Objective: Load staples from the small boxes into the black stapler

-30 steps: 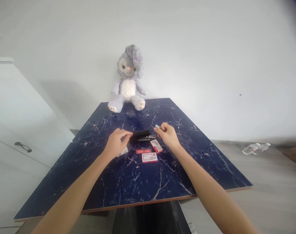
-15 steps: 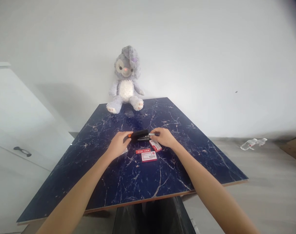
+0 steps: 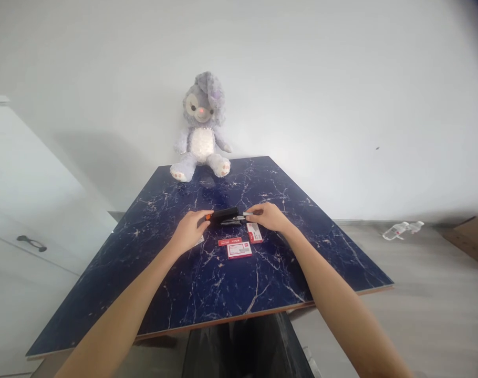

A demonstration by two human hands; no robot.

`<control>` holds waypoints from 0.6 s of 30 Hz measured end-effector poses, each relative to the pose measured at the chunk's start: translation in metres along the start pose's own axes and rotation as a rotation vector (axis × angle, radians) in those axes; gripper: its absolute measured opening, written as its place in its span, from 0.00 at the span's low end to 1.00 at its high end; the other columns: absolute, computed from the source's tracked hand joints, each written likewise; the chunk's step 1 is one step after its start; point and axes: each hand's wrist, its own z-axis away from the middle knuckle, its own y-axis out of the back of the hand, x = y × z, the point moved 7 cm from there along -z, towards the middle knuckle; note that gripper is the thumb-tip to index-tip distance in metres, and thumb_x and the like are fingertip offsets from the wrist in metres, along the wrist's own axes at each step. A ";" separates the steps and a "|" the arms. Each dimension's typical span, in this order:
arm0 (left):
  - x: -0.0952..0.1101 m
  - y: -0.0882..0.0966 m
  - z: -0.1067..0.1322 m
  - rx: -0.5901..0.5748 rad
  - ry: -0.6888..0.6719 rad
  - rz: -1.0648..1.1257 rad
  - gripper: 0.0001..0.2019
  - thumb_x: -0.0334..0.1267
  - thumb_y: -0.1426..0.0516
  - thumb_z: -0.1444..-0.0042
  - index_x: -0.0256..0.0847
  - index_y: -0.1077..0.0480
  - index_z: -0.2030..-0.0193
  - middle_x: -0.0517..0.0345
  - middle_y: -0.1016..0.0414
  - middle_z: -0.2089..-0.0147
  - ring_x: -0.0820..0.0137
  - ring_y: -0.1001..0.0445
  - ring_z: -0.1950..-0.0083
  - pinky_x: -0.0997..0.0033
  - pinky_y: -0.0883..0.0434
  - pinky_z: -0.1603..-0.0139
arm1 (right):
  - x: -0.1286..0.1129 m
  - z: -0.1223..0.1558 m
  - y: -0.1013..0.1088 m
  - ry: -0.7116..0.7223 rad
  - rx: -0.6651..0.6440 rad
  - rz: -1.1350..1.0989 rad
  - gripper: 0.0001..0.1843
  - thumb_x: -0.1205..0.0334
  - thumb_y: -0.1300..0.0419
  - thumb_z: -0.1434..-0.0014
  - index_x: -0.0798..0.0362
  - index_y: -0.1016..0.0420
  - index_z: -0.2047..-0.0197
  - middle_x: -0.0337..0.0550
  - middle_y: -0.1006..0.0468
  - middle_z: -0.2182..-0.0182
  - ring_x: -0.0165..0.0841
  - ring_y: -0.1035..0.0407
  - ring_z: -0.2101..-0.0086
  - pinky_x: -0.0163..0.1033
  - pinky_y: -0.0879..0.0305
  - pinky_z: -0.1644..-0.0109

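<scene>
A black stapler (image 3: 226, 214) with an orange tail end lies across the middle of the table, its top raised from its base. My left hand (image 3: 188, 231) is closed round the orange end, thumb below and fingers above. At the stapler's front end, my right hand (image 3: 272, 216) pinches a small silver strip of staples (image 3: 247, 213); whether the strip sits in the channel is too small to tell. Just below my right hand is a red and white small box (image 3: 255, 233). Another red and white box (image 3: 239, 251) lies nearer me, against a flat red piece (image 3: 229, 242).
The blue marbled table (image 3: 207, 294) has a wooden-edged front. At its far end a grey plush rabbit (image 3: 201, 131) sits against the wall. A white cabinet (image 3: 30, 199) stands left. On the floor at right are plastic bottles (image 3: 400, 230) and a cardboard box (image 3: 473, 239).
My right hand has shifted slightly right and up with the strip, away from the stapler's front. The box under it now lies straighter and shows more. My left hand keeps its hold.
</scene>
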 end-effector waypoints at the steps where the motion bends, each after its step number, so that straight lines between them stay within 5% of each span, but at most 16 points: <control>1: 0.000 0.000 0.000 0.001 -0.002 -0.005 0.19 0.41 0.46 0.37 0.49 0.28 0.40 0.49 0.22 0.53 0.56 0.27 0.49 0.57 0.33 0.46 | -0.001 0.000 -0.002 0.012 0.007 0.003 0.09 0.55 0.34 0.47 0.44 0.16 0.63 0.38 0.17 0.64 0.41 0.24 0.62 0.41 0.32 0.58; 18: 0.000 -0.003 0.000 -0.009 -0.011 -0.045 0.19 0.40 0.46 0.37 0.48 0.29 0.40 0.50 0.22 0.49 0.56 0.29 0.47 0.57 0.32 0.47 | -0.006 0.000 -0.015 -0.018 -0.058 0.083 0.11 0.58 0.36 0.45 0.45 0.17 0.58 0.39 0.17 0.62 0.38 0.25 0.63 0.39 0.33 0.57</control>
